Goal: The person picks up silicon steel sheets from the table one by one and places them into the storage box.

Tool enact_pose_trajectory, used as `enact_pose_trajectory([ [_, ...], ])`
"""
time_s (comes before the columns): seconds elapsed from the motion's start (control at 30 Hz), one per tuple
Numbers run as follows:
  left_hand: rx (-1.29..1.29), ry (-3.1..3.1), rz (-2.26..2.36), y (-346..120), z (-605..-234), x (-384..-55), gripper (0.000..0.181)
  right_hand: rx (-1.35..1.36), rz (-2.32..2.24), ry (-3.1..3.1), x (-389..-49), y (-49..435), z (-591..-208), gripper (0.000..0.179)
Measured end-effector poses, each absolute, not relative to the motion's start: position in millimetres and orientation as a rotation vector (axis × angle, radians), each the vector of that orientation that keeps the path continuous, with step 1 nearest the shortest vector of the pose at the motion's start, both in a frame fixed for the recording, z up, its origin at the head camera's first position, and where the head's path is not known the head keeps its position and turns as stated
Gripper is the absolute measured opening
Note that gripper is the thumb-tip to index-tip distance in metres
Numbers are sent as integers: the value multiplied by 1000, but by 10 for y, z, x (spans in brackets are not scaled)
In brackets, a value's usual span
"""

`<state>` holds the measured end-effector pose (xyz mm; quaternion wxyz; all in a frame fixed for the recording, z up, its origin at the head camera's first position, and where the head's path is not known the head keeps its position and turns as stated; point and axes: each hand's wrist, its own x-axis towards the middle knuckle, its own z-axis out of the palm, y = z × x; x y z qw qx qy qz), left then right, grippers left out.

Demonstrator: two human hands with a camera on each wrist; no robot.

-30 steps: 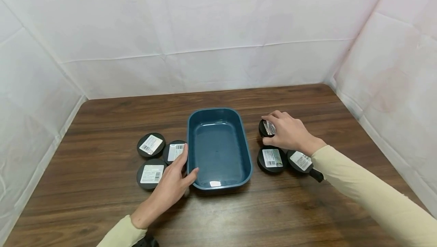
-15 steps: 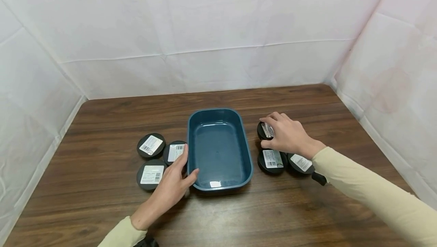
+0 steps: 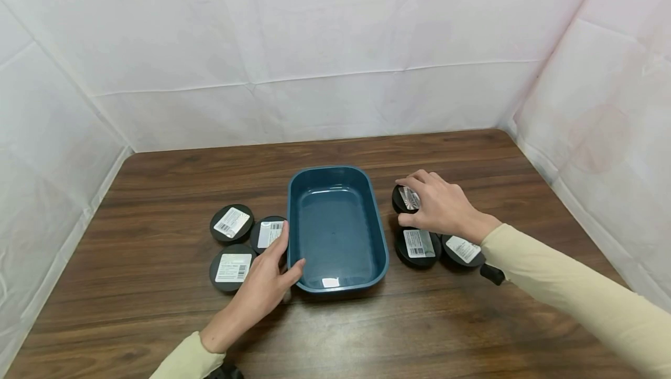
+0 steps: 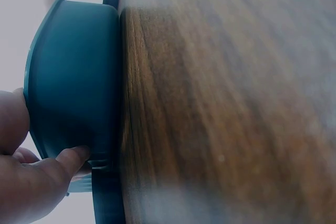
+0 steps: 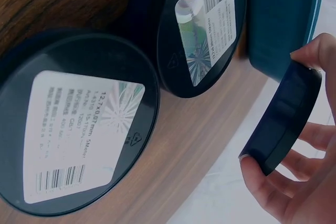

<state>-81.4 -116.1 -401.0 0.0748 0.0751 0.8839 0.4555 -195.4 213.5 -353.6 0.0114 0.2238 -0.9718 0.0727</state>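
A blue rectangular tray [image 3: 338, 233] lies at the middle of the wooden table. My left hand [image 3: 264, 280] holds its near left side, thumb over the rim; in the left wrist view the fingers press the outer wall. To the right of the tray, my right hand [image 3: 440, 207] pinches a flat round black case [image 5: 283, 116] by its edges, between thumb and fingers. Its silvery label faces up in the head view. I cannot tell whether it touches the table. Two similar cases, one [image 3: 418, 248] nearer the tray and another [image 3: 463, 250] farther right, lie just below that hand.
Left of the tray lie three more round black cases: one at the back [image 3: 232, 223], one in front [image 3: 232, 268] and one beside the tray [image 3: 268, 233], partly behind my left hand. White sheeting [image 3: 325, 47] stands behind the brown table [image 3: 335, 338] and along both sides.
My right hand has shifted slightly left, toward the tray, and the round case in its grip has moved with it. The left hand and tray stay practically still.
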Motion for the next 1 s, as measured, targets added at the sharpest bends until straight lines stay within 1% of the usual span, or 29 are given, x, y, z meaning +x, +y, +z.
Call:
enact_pose_trajectory([
  [0.43, 217, 2648, 1373, -1149, -4007, -802, 82, 712, 255, -2988, -1919, 2099, -3496, 67],
  [1.0, 221, 2646, 1376, -1140, -3995, -818, 83, 727, 322, -3016, -1962, 2043, -3383, 66],
])
